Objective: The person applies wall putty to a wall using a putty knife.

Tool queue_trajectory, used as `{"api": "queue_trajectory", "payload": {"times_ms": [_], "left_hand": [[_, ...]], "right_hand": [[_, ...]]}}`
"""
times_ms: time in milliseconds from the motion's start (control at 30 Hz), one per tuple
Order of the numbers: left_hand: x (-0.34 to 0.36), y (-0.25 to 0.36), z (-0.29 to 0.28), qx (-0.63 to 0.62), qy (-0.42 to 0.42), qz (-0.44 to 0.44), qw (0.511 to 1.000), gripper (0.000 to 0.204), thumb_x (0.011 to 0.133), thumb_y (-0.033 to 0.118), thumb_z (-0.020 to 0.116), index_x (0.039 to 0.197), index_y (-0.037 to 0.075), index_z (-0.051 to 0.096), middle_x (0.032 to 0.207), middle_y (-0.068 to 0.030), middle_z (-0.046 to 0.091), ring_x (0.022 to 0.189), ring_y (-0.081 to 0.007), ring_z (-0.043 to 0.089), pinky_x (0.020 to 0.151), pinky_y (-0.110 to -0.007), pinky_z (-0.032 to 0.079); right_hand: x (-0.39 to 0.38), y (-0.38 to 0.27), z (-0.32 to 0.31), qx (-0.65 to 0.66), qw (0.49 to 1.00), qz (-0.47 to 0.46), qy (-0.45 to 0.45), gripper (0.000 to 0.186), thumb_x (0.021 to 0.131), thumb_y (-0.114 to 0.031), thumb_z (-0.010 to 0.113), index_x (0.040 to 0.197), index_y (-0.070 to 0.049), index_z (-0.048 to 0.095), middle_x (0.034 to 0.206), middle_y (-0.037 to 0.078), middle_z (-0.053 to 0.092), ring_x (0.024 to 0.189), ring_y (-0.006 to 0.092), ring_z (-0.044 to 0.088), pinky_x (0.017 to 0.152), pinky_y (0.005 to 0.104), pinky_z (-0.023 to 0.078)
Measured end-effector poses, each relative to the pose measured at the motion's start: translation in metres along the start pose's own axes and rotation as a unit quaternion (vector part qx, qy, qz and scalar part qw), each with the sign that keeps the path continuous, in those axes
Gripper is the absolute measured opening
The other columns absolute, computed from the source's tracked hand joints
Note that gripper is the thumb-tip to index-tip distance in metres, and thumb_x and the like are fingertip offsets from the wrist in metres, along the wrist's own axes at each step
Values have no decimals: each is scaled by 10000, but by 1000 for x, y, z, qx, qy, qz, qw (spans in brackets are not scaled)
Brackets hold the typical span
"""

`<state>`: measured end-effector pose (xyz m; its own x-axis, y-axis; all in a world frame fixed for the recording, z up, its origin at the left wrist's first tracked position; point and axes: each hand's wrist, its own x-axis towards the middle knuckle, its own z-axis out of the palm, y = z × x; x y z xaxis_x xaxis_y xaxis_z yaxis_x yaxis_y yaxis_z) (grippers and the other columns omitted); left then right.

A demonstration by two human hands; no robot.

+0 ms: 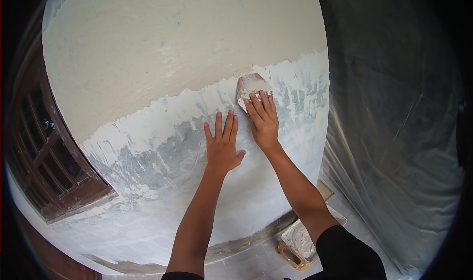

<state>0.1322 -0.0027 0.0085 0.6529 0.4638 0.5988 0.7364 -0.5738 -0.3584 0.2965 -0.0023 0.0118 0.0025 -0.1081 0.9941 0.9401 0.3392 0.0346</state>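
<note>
My right hand (265, 124) grips a wide putty scraper (252, 84) with a reddish blade smeared with white paste. Its blade lies against the wall (162, 48), at the ragged border between the smooth beige upper coat and a whiter, streaky band. The handle is hidden under my fingers. Left of it and a little lower, my left hand (222, 149) is open, fingers spread, apparently flat against the grey-and-white patchy part of the wall. It holds nothing.
A brown wooden window (51, 166) is set in the wall at the left. Translucent plastic sheeting (389, 132) hangs on the right. Below my right arm, a yellowish container (291, 258) with white paste (301, 240) stands on the grey tiled floor (246, 263).
</note>
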Motion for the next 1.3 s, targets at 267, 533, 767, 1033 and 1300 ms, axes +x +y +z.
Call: {"api": "queue_trajectory", "payload": {"times_ms": [267,533,767,1033,1300], "left_hand": [[1,3,-2,20,-11,-3,1000,1123,702,520,727,1516,6,149,1607,-140,78,1472,-409,-24,1094,-698,14],[0,7,-7,-10,-12,-31,999,1148,632,437,794,1529,84,170,1611,-67,86,1481,-340,28,1130,-654,54],[2,5,-4,29,-28,-9,999,1156,678,525,744,1519,13,140,1606,-145,68,1470,-415,-20,1085,-711,44],[3,5,-4,21,-22,-5,1000,1161,675,512,750,1521,15,130,1607,-148,67,1470,-413,-33,1084,-712,24],[1,6,-7,-20,-20,-31,999,1159,618,400,804,1532,94,160,1616,-65,67,1484,-344,1,1131,-652,28]], "right_hand": [[16,0,6,-10,1000,-15,1,484,753,84,598,1209,-72,652,1277,93,617,1274,347,499,1074,527,370],[15,8,-4,-30,999,3,37,531,721,105,599,1218,-73,647,1304,96,599,1280,352,492,1082,530,359],[3,10,5,-13,1000,18,13,548,715,121,592,1229,-65,638,1311,114,591,1289,355,481,1090,529,341],[14,12,12,-2,999,18,28,631,687,166,570,1275,-63,604,1330,136,575,1310,380,455,1103,532,326],[15,0,-9,-6,999,12,42,586,679,137,581,1229,-57,638,1288,117,608,1284,350,493,1089,525,349]]}}
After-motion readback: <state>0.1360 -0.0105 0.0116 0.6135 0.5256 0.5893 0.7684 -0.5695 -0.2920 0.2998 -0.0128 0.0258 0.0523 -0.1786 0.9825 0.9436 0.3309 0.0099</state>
